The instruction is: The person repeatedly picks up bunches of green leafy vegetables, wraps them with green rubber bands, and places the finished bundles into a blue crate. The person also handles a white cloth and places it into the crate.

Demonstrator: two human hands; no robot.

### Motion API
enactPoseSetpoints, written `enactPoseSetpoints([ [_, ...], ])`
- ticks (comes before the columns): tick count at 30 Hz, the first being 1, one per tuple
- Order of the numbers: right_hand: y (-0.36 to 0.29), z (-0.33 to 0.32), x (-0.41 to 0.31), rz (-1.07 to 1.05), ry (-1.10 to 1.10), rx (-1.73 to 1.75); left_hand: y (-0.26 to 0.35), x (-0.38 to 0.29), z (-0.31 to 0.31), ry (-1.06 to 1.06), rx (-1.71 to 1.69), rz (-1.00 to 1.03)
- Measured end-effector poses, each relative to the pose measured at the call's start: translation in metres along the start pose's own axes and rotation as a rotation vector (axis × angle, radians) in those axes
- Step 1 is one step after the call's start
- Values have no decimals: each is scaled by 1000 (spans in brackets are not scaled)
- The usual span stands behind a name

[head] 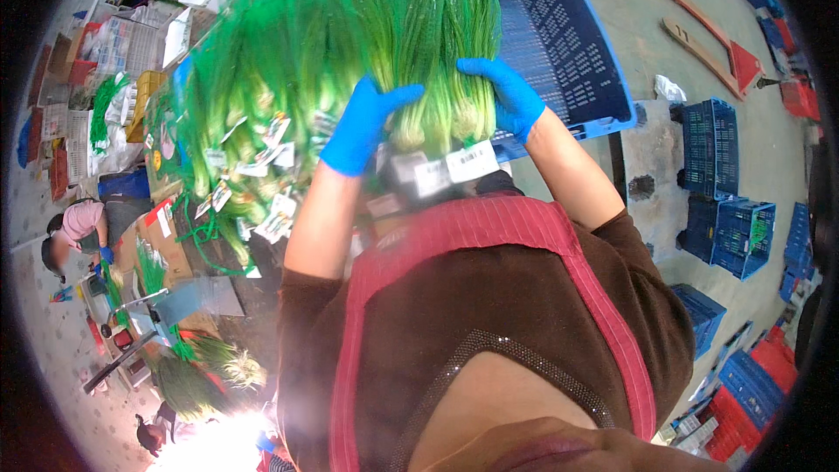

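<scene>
Both my hands, in blue gloves, are on bunches of long green-leaved vegetables with pale bulb ends, like scallions or garlic greens. My left hand presses against the left side of these bunches, thumb across the stalks. My right hand closes around their right side, next to a blue perforated plastic crate. White tags with printing hang at the bulb ends. More tagged bunches lie in a thick row to the left of my left hand, partly blurred.
At the left a co-worker in blue gloves handles green stalks beside a bench device. Loose greens lie at the lower left. Stacked blue crates and a red-ended pallet jack stand on the floor at the right.
</scene>
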State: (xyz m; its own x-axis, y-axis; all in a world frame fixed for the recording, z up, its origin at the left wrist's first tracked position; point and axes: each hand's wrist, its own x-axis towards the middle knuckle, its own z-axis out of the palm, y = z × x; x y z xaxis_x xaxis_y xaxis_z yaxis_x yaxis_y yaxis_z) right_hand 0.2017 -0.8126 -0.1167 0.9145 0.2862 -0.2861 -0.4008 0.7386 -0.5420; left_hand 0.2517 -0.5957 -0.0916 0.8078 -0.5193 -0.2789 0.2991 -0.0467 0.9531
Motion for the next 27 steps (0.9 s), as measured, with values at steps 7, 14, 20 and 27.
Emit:
enactPoseSetpoints([
  [7,-105,-104,-9,-194,75,-142,-20,120,104,-23,-360,7],
  [14,-82,-251,92,111,294,-186,-158,229,120,228,-574,-257],
  [20,21,-363,102,585,546,-334,-295,242,117,556,-373,-506],
  [27,15,-442,102,384,765,-867,-345,225,118,656,298,-321],
])
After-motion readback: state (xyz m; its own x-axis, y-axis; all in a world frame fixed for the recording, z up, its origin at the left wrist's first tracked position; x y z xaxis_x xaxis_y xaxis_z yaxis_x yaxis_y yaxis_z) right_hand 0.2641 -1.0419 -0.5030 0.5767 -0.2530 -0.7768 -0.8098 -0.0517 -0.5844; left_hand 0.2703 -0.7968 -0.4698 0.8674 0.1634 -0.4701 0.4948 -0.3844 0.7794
